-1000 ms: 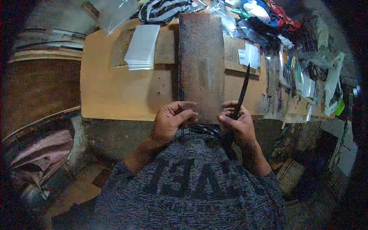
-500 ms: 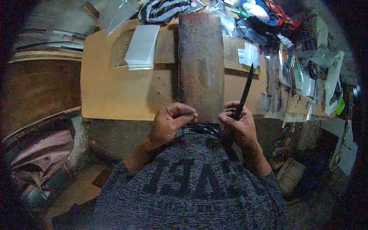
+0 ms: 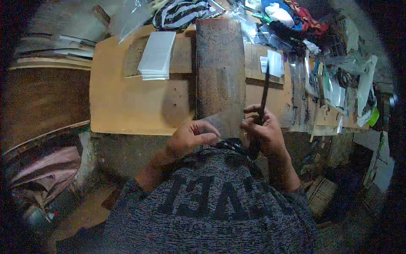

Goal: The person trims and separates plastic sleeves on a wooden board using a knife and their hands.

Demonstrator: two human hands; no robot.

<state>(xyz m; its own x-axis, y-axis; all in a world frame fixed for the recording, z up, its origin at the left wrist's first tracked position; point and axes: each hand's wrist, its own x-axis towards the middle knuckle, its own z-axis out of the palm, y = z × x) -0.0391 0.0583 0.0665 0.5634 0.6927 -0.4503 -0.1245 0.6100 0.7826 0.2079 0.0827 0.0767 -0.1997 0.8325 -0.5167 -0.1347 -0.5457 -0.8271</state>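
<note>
My left hand [image 3: 192,137] is closed in a pinch at the near end of a dark wooden board, on what looks like a clear plastic sheet [image 3: 218,122]. This sheet is see-through, so its outline is hard to follow. In my right hand [image 3: 267,131] is a long, narrow, dark knife [image 3: 265,91], its tip pointing up and away from me. Thumb and fingertips of that hand are close to the sheet's right side; whether they touch it I cannot tell. Under both hands lies the wooden board [image 3: 220,55], reaching lengthwise across the table.
Left of the board lies a stack of whitish plastic strips [image 3: 156,55]; a smaller stack [image 3: 275,63] lies to the right. The tan tabletop [image 3: 131,106] spreads beneath. A striped black-and-white bag [image 3: 182,15], cloths [image 3: 279,12] and plastic scraps crowd the far and right edges.
A clear sheet now shows between my hands, tilted above the board's near end. The knife has swung a little left and stands more upright. My left hand has shifted slightly.
</note>
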